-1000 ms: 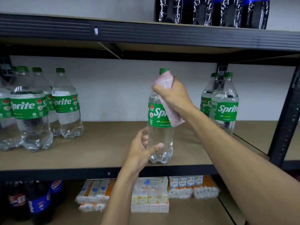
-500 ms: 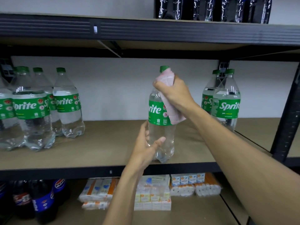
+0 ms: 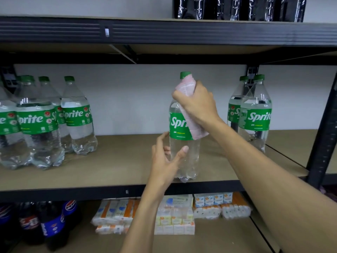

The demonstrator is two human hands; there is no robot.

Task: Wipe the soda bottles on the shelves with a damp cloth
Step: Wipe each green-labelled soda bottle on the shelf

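The right hand (image 3: 197, 105) grips a pink cloth (image 3: 185, 86) bunched around the neck and shoulder of one Sprite bottle (image 3: 182, 157), fingers curled tightly just under the green cap (image 3: 185, 75). A tail of the cloth hangs down over the right part of the label. The left hand (image 3: 166, 161) is loosely spread at the bottle's clear lower body. Its thumb tip rests on the front and its forefinger points up along the left side near the label's lower edge, so it is not a firm hold.

The bottle is upright at the very front edge of the middle shelf (image 3: 118, 170); whether its base rests on the board or hangs just above it cannot be told. To the left, well apart, stands a cluster of Sprite bottles (image 3: 43, 125); to the right, nearer, stands a pair (image 3: 255, 115), with the black upright post (image 3: 324, 125) beyond. Bare board lies on both sides of the held bottle. The upper shelf beam (image 3: 164, 31) runs well above the cap.

Compared with half a second ago, the label has turned: it read "rite" then and shows "Spri" now. The left hand has loosened, fingers straighter than before. The right hand stays clamped at the neck.
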